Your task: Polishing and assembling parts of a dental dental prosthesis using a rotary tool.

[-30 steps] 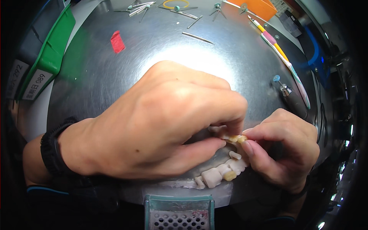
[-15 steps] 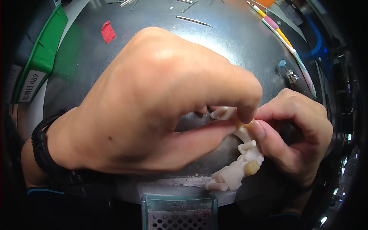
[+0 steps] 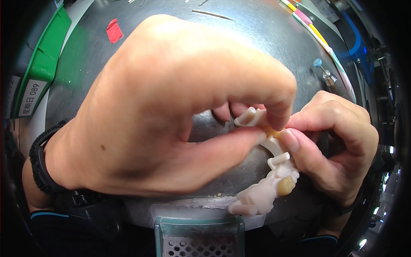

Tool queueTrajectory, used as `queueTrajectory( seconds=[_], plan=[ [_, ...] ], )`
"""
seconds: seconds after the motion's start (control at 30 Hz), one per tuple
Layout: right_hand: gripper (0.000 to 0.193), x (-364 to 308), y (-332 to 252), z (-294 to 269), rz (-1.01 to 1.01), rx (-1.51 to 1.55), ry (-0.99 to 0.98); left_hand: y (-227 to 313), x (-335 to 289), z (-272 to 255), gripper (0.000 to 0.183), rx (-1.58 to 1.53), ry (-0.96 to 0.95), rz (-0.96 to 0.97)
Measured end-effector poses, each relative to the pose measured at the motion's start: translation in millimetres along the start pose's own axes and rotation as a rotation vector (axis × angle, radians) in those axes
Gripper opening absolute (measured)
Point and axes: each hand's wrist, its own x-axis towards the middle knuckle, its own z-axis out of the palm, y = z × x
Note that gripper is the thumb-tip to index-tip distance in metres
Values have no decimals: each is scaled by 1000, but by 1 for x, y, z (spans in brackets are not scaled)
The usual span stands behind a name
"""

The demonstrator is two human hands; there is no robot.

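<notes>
A pale, arch-shaped dental model (image 3: pixel 259 195) with short pegs is held above the table between my two hands. My left hand (image 3: pixel 180 103) reaches across from the left, its thumb and index finger closed on the far part of the arch. From the right, my right hand (image 3: pixel 338 137) pinches the same spot with thumb and index fingertip. Between the fingertips shows a yellowish, tooth-like piece (image 3: pixel 274 132), mostly covered. Another yellowish crown (image 3: pixel 286 186) sits uncovered on the near side of the arch. The left hand's other fingers are partly hidden behind the model.
A green bin (image 3: pixel 45 64) stands at the far left, near a red scrap (image 3: pixel 114 31). A metal rod (image 3: pixel 213 15) lies at the back. At right are a pink-and-yellow handled tool (image 3: pixel 306 19) and a blue-tipped bur (image 3: pixel 324 72). A perforated tray (image 3: pixel 199 246) sits at the near edge.
The view has shifted slightly. Both hands keep their pinch on the model, and a peg at its far end shows more between the left fingers.
</notes>
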Motion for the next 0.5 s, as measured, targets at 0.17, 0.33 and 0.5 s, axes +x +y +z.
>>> queueTrajectory(
  seconds=[0.17, 0.33, 0.5],
  plan=[
    [10, 0, 3, -1, 2, 25, 6, -1, 2, 1, 19, 22, -5, 12],
    [9, -2, 1, 0, 6, 56, -1, -1, 1, 2, 19, 15, -5, 7],
    [8, -4, -5, 3, 40, 73, -24, 6, -6, -2, 19, 4, -8, -8]
  ],
)
